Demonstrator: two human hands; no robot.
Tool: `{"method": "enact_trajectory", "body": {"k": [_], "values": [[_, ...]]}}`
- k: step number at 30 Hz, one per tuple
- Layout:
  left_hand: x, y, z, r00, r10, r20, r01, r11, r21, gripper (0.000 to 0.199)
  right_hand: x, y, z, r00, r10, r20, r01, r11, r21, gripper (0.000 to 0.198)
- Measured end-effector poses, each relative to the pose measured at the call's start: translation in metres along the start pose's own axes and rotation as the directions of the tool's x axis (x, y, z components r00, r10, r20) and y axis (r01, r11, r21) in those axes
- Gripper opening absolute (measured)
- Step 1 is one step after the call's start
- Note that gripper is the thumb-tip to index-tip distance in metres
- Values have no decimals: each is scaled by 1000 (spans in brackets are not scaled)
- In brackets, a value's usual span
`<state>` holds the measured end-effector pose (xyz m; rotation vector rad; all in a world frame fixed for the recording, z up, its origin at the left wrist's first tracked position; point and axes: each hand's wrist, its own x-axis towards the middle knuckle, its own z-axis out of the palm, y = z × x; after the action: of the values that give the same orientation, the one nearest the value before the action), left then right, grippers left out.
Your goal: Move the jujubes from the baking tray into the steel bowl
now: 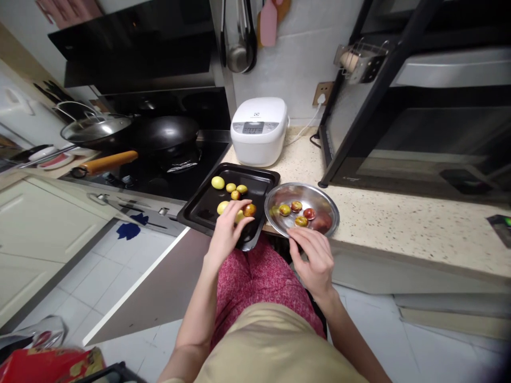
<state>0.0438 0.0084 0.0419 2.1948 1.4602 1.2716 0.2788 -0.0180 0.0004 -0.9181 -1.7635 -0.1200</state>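
Over a black baking tray (199,213), my left hand (229,226) pinches a brown-red jujube (249,210) between thumb and fingers. Several yellow-green jujubes lie on the tray, one of them a pale yellow jujube (217,183) near the far left corner. Some are partly covered by my left fingers. My right hand (313,258) is closed at the near rim of a shiny metal bowl (327,199), fingertips and thumb on its edge. Inside the bowl sit several mottled jujubes, among them a red jujube (308,214).
Behind the tray stands a white rice cooker (259,133), plugged in at the wall socket (322,93). A black wok (165,133) and a lidded pan (96,130) occupy the stove at left. A black oven (439,133) is at right. Below, a cabinet door (159,282) hangs open.
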Motion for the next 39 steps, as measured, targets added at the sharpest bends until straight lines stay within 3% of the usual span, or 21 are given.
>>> {"method": "enact_trajectory", "body": {"k": [4, 8, 17, 22, 24, 27, 31, 34, 36, 39], "values": [[-10, 34, 24, 999, 35, 38, -27, 982, -186, 31, 2, -9, 8, 999, -36, 11, 36, 999, 7, 46], [-20, 50, 44, 1000, 18, 26, -9, 957, -291, 30, -2, -9, 9, 1000, -30, -7, 30, 999, -34, 56], [-30, 52, 63, 997, -77, -20, 67, 944, -324, 31, -7, -4, 10, 1000, -17, -9, 17, 1000, -19, 64], [-27, 43, 57, 999, 31, 25, -24, 973, -229, 32, 16, 13, 6, 984, 108, 139, -109, 994, 4, 44], [-25, 35, 54, 993, 108, 51, -99, 983, -157, 31, 29, 22, 2, 951, 162, 264, -176, 984, 30, 37], [-24, 25, 53, 978, 182, 98, -174, 981, -82, 26, 48, 35, -1, 864, 216, 454, -234, 972, -18, 35], [-24, 20, 55, 976, 191, 101, -187, 981, -49, 27, 70, 43, 3, 688, 286, 667, -182, 958, -223, 35], [-24, 20, 56, 976, 195, 96, -192, 981, -39, 28, 81, 42, 9, 561, 337, 756, -97, 934, -344, 28], [-24, 20, 55, 975, 197, 104, -194, 980, -36, 28, 85, 40, 13, 535, 356, 766, -72, 923, -379, 22], [-24, 21, 53, 972, 197, 128, -194, 980, -28, 30, 86, 40, 15, 548, 359, 755, -70, 920, -386, 21]]}}
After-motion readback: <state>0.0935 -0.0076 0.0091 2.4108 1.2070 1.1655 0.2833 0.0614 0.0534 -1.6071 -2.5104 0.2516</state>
